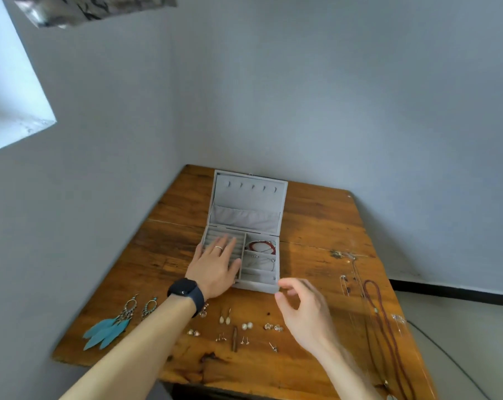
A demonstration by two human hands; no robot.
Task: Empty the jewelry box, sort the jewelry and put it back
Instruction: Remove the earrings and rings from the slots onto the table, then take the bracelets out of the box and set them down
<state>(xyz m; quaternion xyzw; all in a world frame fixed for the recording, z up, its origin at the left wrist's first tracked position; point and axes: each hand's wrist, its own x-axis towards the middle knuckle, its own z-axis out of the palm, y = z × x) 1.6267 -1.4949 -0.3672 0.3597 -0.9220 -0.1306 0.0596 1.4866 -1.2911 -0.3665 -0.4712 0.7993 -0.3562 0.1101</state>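
A grey jewelry box (pixel 283 209) stands open on the wooden table (pixel 316 226), its lid upright. My left hand (pixel 217 264) lies flat on the ring-roll section at the box's left, fingers straight. A red bracelet (pixel 262 245) fills the top right compartment, and thin silver pieces lie in the compartment below it. My right hand (pixel 302 307) hovers just in front of the box's right corner, fingers loosely curled, holding nothing. Turquoise feather earrings (pixel 112 324) lie at the front left. Several small earring pairs (pixel 246 327) are laid out in front of the box.
Necklaces (pixel 380 307), one of brown beads, stretch along the table's right side. A small dark stick (pixel 234 339) lies among the earrings. The table sits in a corner, with walls to the left and behind. A dark watch is on my left wrist.
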